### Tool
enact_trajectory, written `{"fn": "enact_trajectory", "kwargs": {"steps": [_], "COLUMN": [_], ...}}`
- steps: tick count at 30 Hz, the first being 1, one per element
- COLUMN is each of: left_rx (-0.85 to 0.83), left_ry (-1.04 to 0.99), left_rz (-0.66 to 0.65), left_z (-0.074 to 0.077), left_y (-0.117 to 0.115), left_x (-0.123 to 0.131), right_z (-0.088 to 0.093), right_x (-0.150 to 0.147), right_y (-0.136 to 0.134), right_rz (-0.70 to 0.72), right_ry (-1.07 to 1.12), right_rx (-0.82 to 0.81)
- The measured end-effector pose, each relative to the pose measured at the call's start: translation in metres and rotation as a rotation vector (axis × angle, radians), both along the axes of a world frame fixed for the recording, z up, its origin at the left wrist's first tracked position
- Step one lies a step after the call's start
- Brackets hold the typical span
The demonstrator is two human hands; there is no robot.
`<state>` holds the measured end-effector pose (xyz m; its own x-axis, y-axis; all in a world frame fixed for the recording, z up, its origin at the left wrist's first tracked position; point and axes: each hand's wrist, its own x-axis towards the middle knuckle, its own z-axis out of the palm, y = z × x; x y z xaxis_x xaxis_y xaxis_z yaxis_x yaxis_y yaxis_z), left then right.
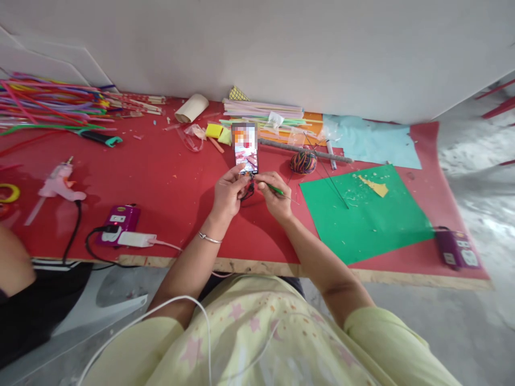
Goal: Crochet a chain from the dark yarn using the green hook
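My left hand (231, 190) pinches a small piece of dark, multicoloured yarn work (251, 175), mostly hidden by the fingers. A dark strand of yarn (248, 192) hangs below it in a loop. In my right hand (276, 195) is a thin crochet hook (275, 188) with a green grip. Its front end meets the yarn piece between the two hands. Just beyond my fingertips a phone (245, 153) stands with its screen lit and partly blurred. A ball of multicoloured yarn (303, 162) lies to the right of the phone.
On the red tabletop (169, 182) are a green sheet (370, 220) with scraps, a grey rod (306, 150), a pink glue gun (60, 182) and purple power strips (120, 220). Pipe cleaners (48, 102) pile up at far left. Another person's limb (14, 262) shows at the left edge.
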<state>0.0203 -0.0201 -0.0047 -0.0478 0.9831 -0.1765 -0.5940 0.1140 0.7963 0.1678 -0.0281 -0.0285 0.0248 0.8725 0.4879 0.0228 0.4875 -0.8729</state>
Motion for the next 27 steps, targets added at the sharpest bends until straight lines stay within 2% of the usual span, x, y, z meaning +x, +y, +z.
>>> {"fn": "enact_trajectory", "kwargs": {"steps": [6, 12, 16, 23, 27], "left_rx": [-0.026, -0.095, -0.073, -0.090, -0.077], "left_ry": [-0.044, -0.163, -0.129, -0.079, -0.088], "left_rz": [-0.019, -0.167, -0.224, -0.182, -0.175], "left_z": [0.000, 0.000, 0.002, 0.005, 0.005], "left_y": [-0.001, 0.001, 0.003, 0.003, 0.002], "left_x": [0.002, -0.006, -0.014, -0.015, -0.012], "right_z": [0.000, 0.007, 0.009, 0.006, 0.006], "right_x": [-0.002, 0.004, 0.014, 0.018, 0.013], "right_y": [-0.002, -0.001, 0.003, 0.006, 0.004], "right_rz": [-0.014, 0.028, 0.101, 0.087, 0.086], "right_ry": [-0.030, -0.088, -0.145, -0.194, -0.187], "right_rx": [0.035, 0.147, 0.106, 0.181, 0.111]}}
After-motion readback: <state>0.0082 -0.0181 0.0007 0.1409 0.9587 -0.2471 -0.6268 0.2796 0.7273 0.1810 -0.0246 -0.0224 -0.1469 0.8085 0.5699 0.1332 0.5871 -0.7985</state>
